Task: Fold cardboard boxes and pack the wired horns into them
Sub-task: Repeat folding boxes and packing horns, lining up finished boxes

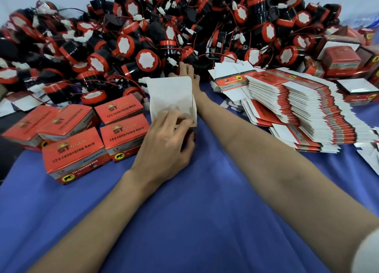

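1. Head view, holding: the left hand (164,143) grips an open box (170,94) standing on the blue cloth (205,201) at centre. Its fingers (180,119) curl over the near edge of the mouth and the thumb presses the right side. Judgement: this steadies the box and keeps its mouth open for loading.
2. Head view, reaching: the right hand (185,73) is stretched to the far side of the box, at the foot of the pile of wired horns (143,47). Its fingers (184,66) look spread and touch the pile. Judgement: it is picking out one horn for the open box.
3. Head view, layout: the closed boxes (75,151) sit near left and the stack of flat blanks (297,112) sits right. Judgement: finished work is kept on one side and fresh stock on the other, with the horns within reach of both.
4. Head view, hidden: the raised white flap of the box covers the palm and part of the fingers of the right hand, so I cannot tell whether they close on a horn.
5. Head view, hidden: the inside of the box is not visible, and the left hand covers its lower front. The pile and the blanks are cut off at the frame edges.
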Available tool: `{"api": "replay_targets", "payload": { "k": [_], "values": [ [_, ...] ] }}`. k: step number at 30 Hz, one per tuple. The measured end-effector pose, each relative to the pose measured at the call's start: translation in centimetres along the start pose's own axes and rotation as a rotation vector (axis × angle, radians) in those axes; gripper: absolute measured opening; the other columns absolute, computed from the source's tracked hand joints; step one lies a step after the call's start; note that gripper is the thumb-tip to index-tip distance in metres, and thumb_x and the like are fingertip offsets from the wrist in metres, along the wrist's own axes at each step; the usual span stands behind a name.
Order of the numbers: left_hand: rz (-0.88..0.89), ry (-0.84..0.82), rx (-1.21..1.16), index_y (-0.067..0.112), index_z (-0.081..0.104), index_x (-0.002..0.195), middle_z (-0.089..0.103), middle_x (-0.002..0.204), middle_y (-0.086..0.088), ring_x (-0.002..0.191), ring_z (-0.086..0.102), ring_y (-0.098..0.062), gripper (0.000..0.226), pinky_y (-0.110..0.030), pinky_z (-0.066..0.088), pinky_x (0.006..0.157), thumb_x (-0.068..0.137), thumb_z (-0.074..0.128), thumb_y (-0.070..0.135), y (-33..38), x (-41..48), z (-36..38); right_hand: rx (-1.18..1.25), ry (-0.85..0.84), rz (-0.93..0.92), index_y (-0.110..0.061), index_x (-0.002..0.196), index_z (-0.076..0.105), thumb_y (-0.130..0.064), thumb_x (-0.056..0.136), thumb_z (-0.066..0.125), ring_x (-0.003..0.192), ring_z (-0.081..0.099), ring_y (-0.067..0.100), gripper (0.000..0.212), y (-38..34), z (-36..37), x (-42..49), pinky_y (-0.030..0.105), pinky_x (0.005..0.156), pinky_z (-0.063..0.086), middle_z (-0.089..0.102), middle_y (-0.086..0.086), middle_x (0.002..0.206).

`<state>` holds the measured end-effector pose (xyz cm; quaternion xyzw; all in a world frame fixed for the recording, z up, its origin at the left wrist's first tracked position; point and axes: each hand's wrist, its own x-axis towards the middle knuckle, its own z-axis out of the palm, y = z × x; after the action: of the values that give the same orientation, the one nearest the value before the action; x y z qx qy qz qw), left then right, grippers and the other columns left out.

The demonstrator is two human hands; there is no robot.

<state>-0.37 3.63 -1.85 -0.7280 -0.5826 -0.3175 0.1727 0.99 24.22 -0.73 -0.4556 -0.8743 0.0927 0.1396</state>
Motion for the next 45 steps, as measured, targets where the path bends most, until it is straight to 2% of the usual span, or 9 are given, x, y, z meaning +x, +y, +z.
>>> {"api": "replay_targets", "payload": {
  "k": [3, 7, 12, 17, 24, 28, 32, 38, 45],
  "values": [
    [-0.019, -0.010, -0.046, -0.005, 0.065, 0.101, 0.060, 0.100, -0.019, 0.090, 0.055, -0.035, 0.021, -0.041, 0.048, 0.078, 0.082, 0.061, 0.003, 0.1, 0.0, 0.0, -0.063, 0.184, 0.068, -0.022, 0.137, 0.043, -0.031, 0.102, 0.037, 0.131, 0.027, 0.035, 0.037, -0.3, 0.5, 1.2, 0.049, 0.100, 0.033, 0.030, 0.016, 0.143],
    [-0.018, -0.024, -0.078, -0.005, 0.065, 0.097, 0.060, 0.100, -0.019, 0.091, 0.055, -0.034, 0.017, -0.042, 0.049, 0.077, 0.082, 0.059, 0.000, 0.1, 0.0, -0.2, -0.082, 0.087, 0.188, -0.022, 0.142, 0.040, -0.026, 0.103, 0.029, 0.139, 0.013, 0.048, 0.040, 0.6, -0.7, 2.4, 0.054, 0.109, 0.021, 0.018, 0.025, 0.152],
    [-0.019, -0.044, -0.087, -0.004, 0.064, 0.096, 0.059, 0.100, -0.017, 0.092, 0.055, -0.033, 0.016, -0.042, 0.048, 0.077, 0.082, 0.058, 0.000, 0.1, 0.1, -0.1, -0.111, 0.067, 0.038, -0.012, 0.132, 0.044, -0.021, 0.098, 0.043, 0.129, 0.024, 0.046, 0.036, 0.0, -2.2, 1.1, 0.049, 0.093, 0.039, 0.029, 0.022, 0.141],
    [-0.034, -0.052, -0.098, -0.003, 0.064, 0.097, 0.058, 0.101, -0.018, 0.090, 0.056, -0.034, 0.018, -0.041, 0.049, 0.077, 0.080, 0.059, 0.001, 0.0, 0.0, 0.2, -0.070, 0.112, -0.095, -0.004, 0.131, 0.038, -0.020, 0.098, 0.043, 0.110, 0.045, 0.041, 0.037, 0.3, -3.8, -4.4, 0.043, 0.085, 0.040, 0.036, 0.024, 0.128],
    [-0.049, -0.118, -0.077, -0.009, 0.066, 0.099, 0.065, 0.099, -0.028, 0.091, 0.061, -0.042, 0.022, -0.042, 0.048, 0.079, 0.078, 0.061, -0.003, -0.4, -0.5, 0.6, 0.311, 0.142, -0.115, -0.006, 0.107, 0.066, -0.021, 0.097, 0.044, 0.106, 0.054, 0.028, 0.028, 3.5, -7.4, -12.1, 0.035, 0.087, 0.038, 0.066, 0.013, 0.111],
    [0.087, 0.021, 0.061, -0.003, 0.067, 0.096, 0.068, 0.086, -0.023, 0.080, 0.064, -0.039, 0.015, -0.044, 0.050, 0.075, 0.081, 0.068, -0.003, -0.6, -0.3, 0.5, 0.543, 0.364, -0.015, 0.001, 0.083, 0.066, -0.025, 0.085, 0.039, 0.087, 0.058, 0.026, 0.038, 5.2, -7.2, -16.0, 0.043, 0.082, 0.044, 0.068, 0.012, 0.088],
    [0.080, 0.169, 0.103, 0.010, 0.058, 0.108, 0.066, 0.084, -0.010, 0.079, 0.058, -0.031, 0.026, -0.043, 0.046, 0.078, 0.087, 0.063, -0.005, -0.4, 0.0, 0.5, 0.782, 0.331, 0.014, 0.001, 0.081, 0.065, -0.025, 0.077, 0.045, 0.082, 0.057, 0.024, 0.033, 5.5, -6.5, -19.0, 0.038, 0.075, 0.041, 0.065, 0.007, 0.081],
    [0.139, 0.028, 0.137, 0.007, 0.070, 0.106, 0.060, 0.084, -0.011, 0.082, 0.058, -0.034, 0.026, -0.042, 0.037, 0.084, 0.083, 0.063, -0.001, 0.4, 0.1, 0.6, 0.864, 0.398, -0.203, -0.010, 0.099, 0.062, -0.036, 0.076, 0.051, 0.079, 0.057, 0.016, 0.037, 4.5, -6.9, -20.2, 0.025, 0.072, 0.042, 0.064, 0.004, 0.088],
    [0.054, -0.025, -0.177, -0.005, 0.057, 0.123, 0.058, 0.109, -0.027, 0.094, 0.060, -0.038, 0.045, -0.043, 0.051, 0.076, 0.079, 0.070, -0.009, 0.9, 0.4, 0.3, 0.438, 0.625, -0.654, 0.007, 0.086, 0.066, -0.034, 0.072, 0.069, 0.078, 0.054, 0.016, 0.044, 3.2, -5.7, -21.9, 0.021, 0.072, 0.045, 0.060, 0.013, 0.083]
  ]
}}
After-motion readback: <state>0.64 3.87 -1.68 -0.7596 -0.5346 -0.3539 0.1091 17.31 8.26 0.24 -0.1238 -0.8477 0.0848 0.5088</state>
